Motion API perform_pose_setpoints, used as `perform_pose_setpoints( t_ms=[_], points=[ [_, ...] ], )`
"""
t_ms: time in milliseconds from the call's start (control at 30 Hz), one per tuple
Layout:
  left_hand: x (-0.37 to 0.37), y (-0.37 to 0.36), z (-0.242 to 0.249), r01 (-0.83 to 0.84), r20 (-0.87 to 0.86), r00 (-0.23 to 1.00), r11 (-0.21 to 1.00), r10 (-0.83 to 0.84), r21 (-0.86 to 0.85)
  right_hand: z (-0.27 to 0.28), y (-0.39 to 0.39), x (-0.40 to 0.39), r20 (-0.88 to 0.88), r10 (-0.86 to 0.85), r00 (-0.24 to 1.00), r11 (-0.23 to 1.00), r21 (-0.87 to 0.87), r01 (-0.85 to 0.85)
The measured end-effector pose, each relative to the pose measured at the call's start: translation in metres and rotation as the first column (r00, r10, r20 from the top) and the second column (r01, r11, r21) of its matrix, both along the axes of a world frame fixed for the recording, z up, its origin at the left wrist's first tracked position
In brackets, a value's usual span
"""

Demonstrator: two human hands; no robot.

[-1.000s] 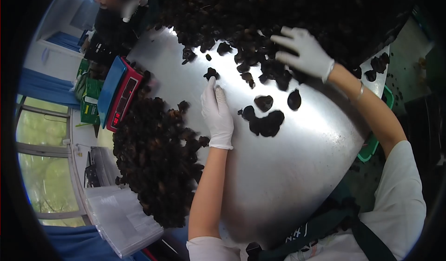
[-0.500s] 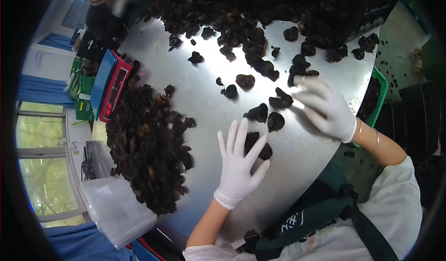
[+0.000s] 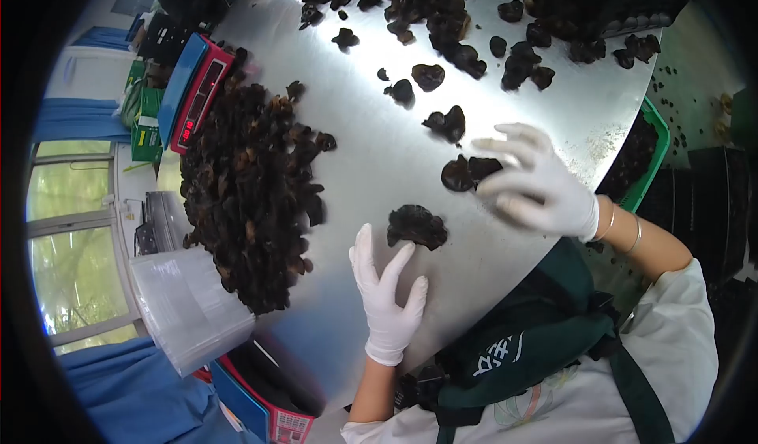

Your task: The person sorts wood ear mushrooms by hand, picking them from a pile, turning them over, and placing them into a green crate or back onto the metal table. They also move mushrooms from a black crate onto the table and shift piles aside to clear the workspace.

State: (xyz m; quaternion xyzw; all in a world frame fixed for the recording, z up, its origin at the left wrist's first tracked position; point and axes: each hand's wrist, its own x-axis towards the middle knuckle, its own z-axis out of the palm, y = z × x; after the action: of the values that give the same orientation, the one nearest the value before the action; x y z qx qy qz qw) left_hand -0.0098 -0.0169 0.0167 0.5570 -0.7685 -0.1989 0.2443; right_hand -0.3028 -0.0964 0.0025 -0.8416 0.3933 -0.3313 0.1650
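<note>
My left hand (image 3: pixel 388 298), in a white glove, is open with its fingers apart. Its fingertips are right at the lower edge of a frilly dark wood ear mushroom (image 3: pixel 416 227) lying on the metal table (image 3: pixel 347 167). To the right, my gloved right hand (image 3: pixel 533 182) hovers with fingers spread and bent. Its fingertips overlap the edge of a pair of wood ear mushrooms (image 3: pixel 466 173). Beyond them lies another single wood ear (image 3: pixel 447 123), and farther off a rounded one (image 3: pixel 428 77).
A large pile of wood ears (image 3: pixel 249 183) covers the left side; another heap (image 3: pixel 450 25) spreads across the far side. A red and blue scale (image 3: pixel 193 96) stands behind the left pile, near stacked clear plastic bags (image 3: pixel 189 310). A green basket (image 3: pixel 657 156) sits beyond the right edge.
My left hand has drawn back toward me from the frilly wood ear, which now lies uncovered. My right hand has moved down beside two wood ears lying together. The view has shifted.
</note>
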Motion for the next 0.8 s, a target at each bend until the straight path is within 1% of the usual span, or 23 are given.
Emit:
perform_pose_setpoints(
  t_ms=[67,133,167,200,233,267,300,367,400,433,500,533,567,600,633,667,700,733,800],
  points=[
    [0.006,0.005,-0.002,-0.044,-0.01,0.999,0.999,0.044,0.009,-0.002,-0.016,-0.002,0.134,-0.131,0.982,0.991,0.051,0.125],
    [0.011,0.007,-0.006,-0.081,-0.008,0.997,0.997,0.081,0.003,0.0,-0.037,0.01,0.191,-0.254,0.948,0.966,0.107,0.237],
    [0.01,0.007,-0.004,-0.094,-0.033,0.995,0.996,0.094,-0.004,-0.007,-0.05,0.018,0.3,-0.25,0.921,0.965,0.154,0.212],
    [0.011,0.007,-0.004,-0.096,-0.047,0.994,0.995,0.095,-0.009,0.001,-0.057,0.023,0.344,-0.245,0.906,0.936,0.329,0.128],
    [0.012,0.006,-0.004,-0.097,-0.062,0.994,0.995,0.096,-0.015,-0.005,-0.069,0.025,0.175,-0.204,0.963,0.973,0.143,0.18],
    [0.013,0.005,-0.003,-0.097,-0.077,0.993,0.995,0.095,-0.022,-0.011,-0.078,0.028,-0.006,-0.192,0.981,0.98,-0.056,0.192],
    [0.013,0.003,-0.003,-0.108,-0.097,0.99,0.994,0.107,-0.008,-0.004,-0.081,0.031,-0.139,-0.148,0.979,0.989,-0.008,0.149],
    [0.014,-0.003,0.0,-0.125,-0.139,0.982,0.992,0.127,0.021,0.005,-0.081,0.032,0.022,-0.059,0.998,0.971,0.235,0.052],
    [0.012,-0.008,0.002,-0.103,-0.12,0.988,0.995,0.101,-0.017,0.009,-0.081,0.033,0.106,-0.025,0.994,0.938,0.345,-0.013],
    [0.009,-0.013,0.005,-0.083,-0.099,0.992,0.995,0.078,-0.053,0.012,-0.072,0.036,0.226,-0.069,0.972,0.947,0.323,-0.008],
    [0.005,-0.021,0.007,-0.037,-0.05,0.998,0.995,0.032,-0.094,0.028,-0.048,0.03,0.234,-0.099,0.967,0.991,0.109,0.075],
    [0.003,-0.026,0.007,-0.009,-0.024,1.0,0.995,0.007,-0.1,0.04,-0.037,0.021,0.241,-0.116,0.964,0.993,-0.001,0.12],
    [0.001,-0.031,0.006,0.019,0.002,1.0,0.994,-0.019,-0.103,0.055,-0.026,0.007,0.2,-0.132,0.971,0.973,-0.164,0.166],
    [0.003,-0.037,0.004,0.065,0.04,0.997,0.992,-0.061,-0.109,0.05,-0.005,-0.005,0.427,-0.318,0.846,0.943,0.047,0.33],
    [0.007,-0.043,0.0,0.11,0.08,0.992,0.987,-0.102,-0.113,0.035,0.005,-0.032,0.484,-0.439,0.758,0.847,-0.059,0.528],
    [0.009,-0.049,-0.002,0.159,0.12,0.982,0.98,-0.145,-0.116,0.026,0.013,-0.051,0.564,-0.588,0.58,0.716,0.029,0.697],
    [0.01,-0.054,-0.005,0.161,0.087,0.985,0.979,-0.151,-0.123,0.016,0.019,-0.073,0.579,-0.673,0.46,0.623,0.109,0.774],
    [0.009,-0.056,-0.005,0.178,0.063,0.983,0.979,-0.172,-0.097,0.004,0.028,-0.091,0.577,-0.747,0.331,0.506,0.17,0.846],
    [0.004,-0.062,-0.004,0.215,0.013,0.977,0.975,-0.214,-0.054,-0.038,0.061,-0.137,0.471,-0.848,0.243,0.371,0.201,0.907]
  ],
)
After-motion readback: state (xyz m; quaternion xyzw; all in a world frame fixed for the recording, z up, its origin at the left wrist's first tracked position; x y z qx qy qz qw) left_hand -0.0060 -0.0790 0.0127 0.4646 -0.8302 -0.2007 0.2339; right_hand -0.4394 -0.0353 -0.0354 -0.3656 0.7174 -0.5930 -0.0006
